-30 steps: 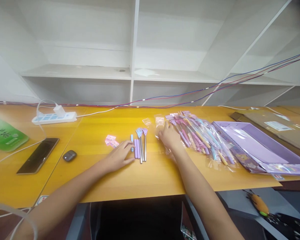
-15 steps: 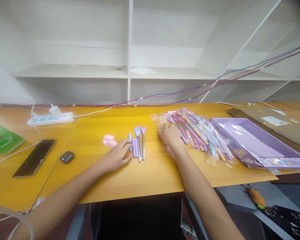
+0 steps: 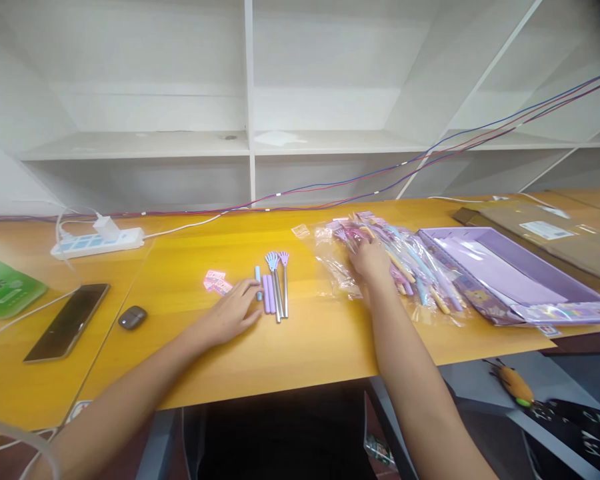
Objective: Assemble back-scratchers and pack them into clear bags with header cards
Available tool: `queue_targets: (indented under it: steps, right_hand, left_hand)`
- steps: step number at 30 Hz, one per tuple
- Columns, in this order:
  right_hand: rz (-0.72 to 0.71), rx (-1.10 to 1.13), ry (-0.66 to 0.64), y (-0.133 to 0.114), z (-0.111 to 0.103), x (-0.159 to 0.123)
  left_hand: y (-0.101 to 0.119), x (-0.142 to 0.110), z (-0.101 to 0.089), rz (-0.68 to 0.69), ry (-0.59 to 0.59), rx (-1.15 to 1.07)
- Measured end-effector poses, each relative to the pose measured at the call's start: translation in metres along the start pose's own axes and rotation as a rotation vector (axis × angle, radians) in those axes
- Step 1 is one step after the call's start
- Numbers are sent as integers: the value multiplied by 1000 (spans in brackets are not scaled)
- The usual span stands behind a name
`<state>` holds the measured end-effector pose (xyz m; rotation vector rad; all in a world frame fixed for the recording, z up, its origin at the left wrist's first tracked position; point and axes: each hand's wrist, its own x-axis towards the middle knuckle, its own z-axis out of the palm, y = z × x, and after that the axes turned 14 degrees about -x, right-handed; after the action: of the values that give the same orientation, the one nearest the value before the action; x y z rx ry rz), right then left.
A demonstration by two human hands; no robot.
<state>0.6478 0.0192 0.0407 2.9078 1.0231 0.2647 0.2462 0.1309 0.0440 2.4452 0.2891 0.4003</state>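
Note:
My left hand rests on the table with its fingers apart, fingertips beside a short light-blue tube. Just right of it lie two purple tubes and metal-rod back scratchers with small hand-shaped heads, blue and purple. Small pink printed cards lie beyond my left wrist. Over a pile of bagged back scratchers in clear plastic, my right hand reaches in with bent fingers. Its fingertips are partly hidden among the bags, so what they pinch is unclear.
A purple tray-like box stands right of the pile, with a flat cardboard box behind it. On the left are a phone, a dark earbud case, a power strip and a green pouch. Shelves rise behind.
My right hand has moved right, from the pile's left end further onto the bagged back scratchers. My left hand stays by the tubes. The view has shifted slightly.

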Motion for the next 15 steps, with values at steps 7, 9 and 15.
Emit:
queue_targets:
  steps: [7, 9, 15]
  right_hand:
    - [98, 63, 20, 10, 5, 14]
    - [119, 90, 35, 10, 5, 15]
    - [79, 225, 207, -1, -5, 10]
  left_hand:
    - [1, -1, -1, -6, -6, 10]
    - [2, -1, -1, -3, -5, 8]
    - [3, -2, -1, 12, 19, -11]
